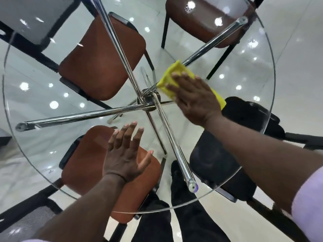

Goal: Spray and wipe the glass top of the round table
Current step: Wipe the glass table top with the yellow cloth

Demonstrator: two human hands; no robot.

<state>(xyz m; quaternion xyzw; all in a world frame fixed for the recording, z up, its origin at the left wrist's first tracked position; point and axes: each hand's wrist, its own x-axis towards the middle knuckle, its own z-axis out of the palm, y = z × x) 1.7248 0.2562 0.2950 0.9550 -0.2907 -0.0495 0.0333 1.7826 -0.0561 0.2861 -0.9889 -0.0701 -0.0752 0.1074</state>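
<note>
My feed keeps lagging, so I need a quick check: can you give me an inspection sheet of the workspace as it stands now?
Surface: round glass top, clear, with ceiling lights mirrored in it; chrome legs show through.
Job's things: yellow cloth flat on the glass near the middle; no spray bottle seen.
Clutter: nothing seen.
Grips: right hand pressed flat on the cloth; left hand open, empty.
Cables: nothing seen.
Surroundings: brown chairs and a black chair tucked under; glossy pale floor.

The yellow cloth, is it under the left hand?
No, the yellow cloth lies under the right hand near the middle of the glass top; the left hand is bare.
</note>
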